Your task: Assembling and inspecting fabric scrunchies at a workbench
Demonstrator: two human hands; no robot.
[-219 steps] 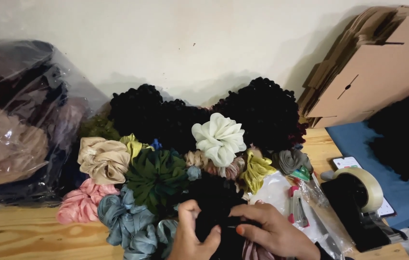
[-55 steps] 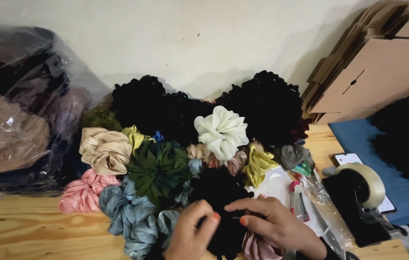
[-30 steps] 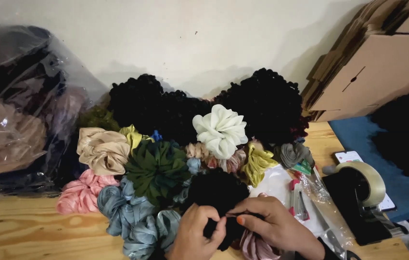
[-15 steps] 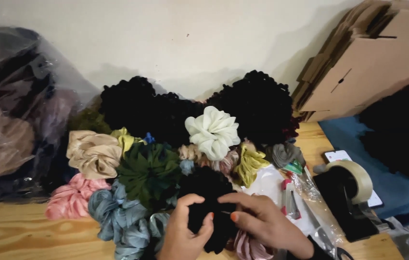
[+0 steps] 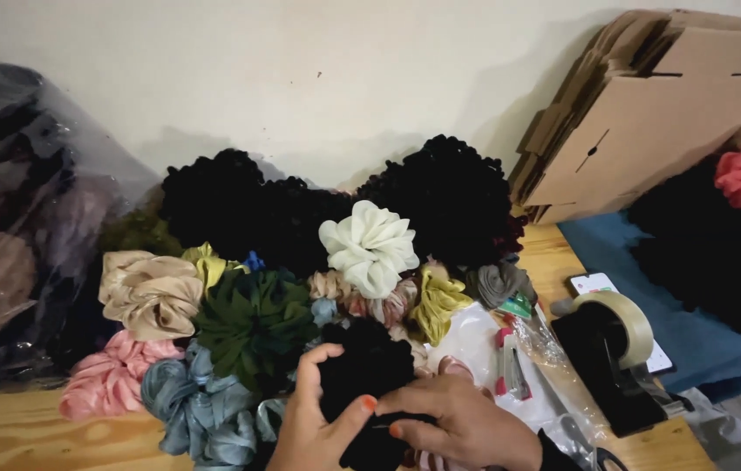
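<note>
A black scrunchie (image 5: 367, 375) lies at the front of a heap of fabric scrunchies on a wooden table (image 5: 4, 436). My left hand (image 5: 311, 427) curls around its left side, thumb and fingers pinching the fabric. From the right, my right hand (image 5: 466, 425) grips its lower edge with the fingertips. A white scrunchie (image 5: 369, 247), a dark green one (image 5: 253, 321), a beige one (image 5: 148, 292), a pink one (image 5: 109, 377) and a grey-blue one (image 5: 196, 410) lie around it.
Big black scrunchies (image 5: 449, 196) pile against the wall behind. A clear plastic bag (image 5: 13, 227) of fabric stands at left. Flat cardboard boxes (image 5: 649, 113) lean at right, above a blue cloth (image 5: 702, 340). A black tape dispenser (image 5: 610, 349) and clear wrappers (image 5: 510, 366) lie beside my right hand.
Both hands have kept working the black scrunchie, shifting their grip on it. The view has drifted slightly, and the rest of the heap is unmoved.
</note>
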